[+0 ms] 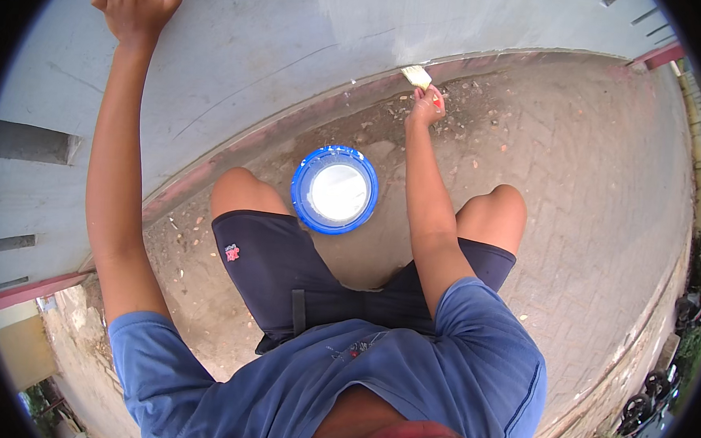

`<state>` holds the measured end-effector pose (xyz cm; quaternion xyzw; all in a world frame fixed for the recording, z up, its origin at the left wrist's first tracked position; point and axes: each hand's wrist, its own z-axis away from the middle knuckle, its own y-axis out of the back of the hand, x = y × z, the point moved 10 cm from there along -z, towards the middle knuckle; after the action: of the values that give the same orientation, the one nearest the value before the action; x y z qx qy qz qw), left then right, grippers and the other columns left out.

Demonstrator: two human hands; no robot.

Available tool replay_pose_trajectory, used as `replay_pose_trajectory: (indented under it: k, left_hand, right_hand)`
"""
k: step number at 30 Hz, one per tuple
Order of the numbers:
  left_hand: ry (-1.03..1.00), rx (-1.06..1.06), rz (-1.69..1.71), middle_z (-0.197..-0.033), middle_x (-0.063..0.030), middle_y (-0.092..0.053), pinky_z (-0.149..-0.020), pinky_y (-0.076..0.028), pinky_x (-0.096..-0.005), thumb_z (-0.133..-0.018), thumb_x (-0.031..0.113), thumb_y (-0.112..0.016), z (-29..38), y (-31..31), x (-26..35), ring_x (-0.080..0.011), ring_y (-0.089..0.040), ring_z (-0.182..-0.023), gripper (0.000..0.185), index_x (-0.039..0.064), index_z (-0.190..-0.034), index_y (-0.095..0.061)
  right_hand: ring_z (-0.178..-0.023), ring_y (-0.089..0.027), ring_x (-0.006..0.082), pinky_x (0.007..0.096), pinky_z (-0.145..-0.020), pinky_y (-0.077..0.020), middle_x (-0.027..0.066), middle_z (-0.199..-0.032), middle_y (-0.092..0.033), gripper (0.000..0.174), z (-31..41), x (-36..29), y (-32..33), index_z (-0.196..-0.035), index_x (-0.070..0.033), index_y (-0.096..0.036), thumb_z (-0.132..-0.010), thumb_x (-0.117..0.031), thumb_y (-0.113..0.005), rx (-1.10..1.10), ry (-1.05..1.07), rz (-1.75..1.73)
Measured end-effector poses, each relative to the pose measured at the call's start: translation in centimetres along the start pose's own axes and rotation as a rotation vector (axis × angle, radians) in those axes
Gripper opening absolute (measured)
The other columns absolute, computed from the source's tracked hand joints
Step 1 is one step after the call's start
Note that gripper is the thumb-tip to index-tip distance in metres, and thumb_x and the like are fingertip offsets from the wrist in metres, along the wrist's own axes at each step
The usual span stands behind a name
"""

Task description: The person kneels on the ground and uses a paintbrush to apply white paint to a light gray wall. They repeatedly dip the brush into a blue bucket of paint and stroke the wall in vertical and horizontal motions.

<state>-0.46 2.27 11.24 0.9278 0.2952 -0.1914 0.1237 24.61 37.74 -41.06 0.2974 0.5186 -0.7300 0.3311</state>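
My left hand [137, 2] is raised to the grey-blue wall [240, 52], its thumb apart from the fingers; the fingertips run off the top of the picture. It appears to rest on the wall and holds nothing visible. In my right hand [426, 109] is a flat paintbrush [417, 77] with pale, paint-coated bristles and a bit of red at the handle. The bristles are at the foot of the wall; whether they touch it I cannot tell. Between my knees stands a bucket with a blue rim [299, 207], holding white paint [339, 192].
A reddish ledge [299, 112] runs along the wall's base. Dirt and small debris [466, 103] lie beside it on the paved ground [579, 171]. Slots [27, 142] open in the wall at left. Motorcycles [650, 392] stand at the far right edge.
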Motion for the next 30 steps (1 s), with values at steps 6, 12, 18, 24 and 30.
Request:
replay_pose_trajectory:
  k: [6,12,18,24,30]
  left_hand:
    - [0.004,-0.019,0.003,-0.111,-0.02,-0.059,-0.094,-0.038,-0.0492,-0.075,0.024,-0.064,0.2,-0.2,-0.1,-0.0377,-0.056,-0.105,0.042,0.004,-0.111,-0.058]
    - [-0.019,0.007,-0.008,-0.11,-0.0195,-0.058,-0.094,-0.038,-0.0488,-0.075,0.023,-0.064,0.0,0.0,0.2,-0.037,-0.056,-0.105,0.042,0.004,-0.111,-0.057]
    - [0.022,-0.035,0.012,-0.109,-0.0197,-0.059,-0.094,-0.038,-0.0482,-0.075,0.023,-0.064,0.2,-0.5,-0.3,-0.0368,-0.056,-0.105,0.041,0.004,-0.111,-0.057]
    - [-0.047,0.052,-0.025,-0.107,-0.019,-0.059,-0.093,-0.038,-0.0479,-0.074,0.023,-0.064,0.0,0.1,0.3,-0.0365,-0.056,-0.103,0.041,0.004,-0.11,-0.058]
    - [-0.011,-0.008,-0.007,-0.109,-0.0195,-0.058,-0.093,-0.037,-0.0488,-0.073,0.023,-0.064,0.3,-0.3,-0.1,-0.0368,-0.056,-0.104,0.042,0.004,-0.11,-0.057]
  right_hand:
    - [-0.083,-0.071,0.0239,0.033,-0.077,-0.0652,0.0166,-0.098,-0.069,0.009,-1.0,2.3,-0.1,-0.101,0.004,-0.067,-0.096,-0.003,-0.066,0.003,0.027,0.097]
    - [-0.093,-0.071,0.0263,0.0355,-0.081,-0.0653,0.0204,-0.109,-0.066,0.017,2.6,-8.8,-10.8,-0.107,0.007,-0.062,-0.099,-0.007,-0.063,-0.198,0.121,-0.095]
    - [-0.095,-0.072,0.0323,0.0431,-0.09,-0.0628,0.0217,-0.107,-0.067,0.025,4.8,-13.7,-12.9,-0.116,0.006,-0.055,-0.099,-0.01,-0.065,-0.453,0.147,-0.326]
    - [-0.091,-0.071,0.0269,0.035,-0.08,-0.0653,0.0183,-0.105,-0.067,0.012,0.4,-1.6,-1.7,-0.104,0.006,-0.064,-0.096,-0.002,-0.066,-0.045,-0.026,-0.009]
    - [-0.083,-0.071,0.0246,0.0341,-0.077,-0.0647,0.0162,-0.102,-0.068,0.014,-1.9,2.1,-0.8,-0.105,0.006,-0.065,-0.095,-0.004,-0.067,-0.067,0.055,0.1]
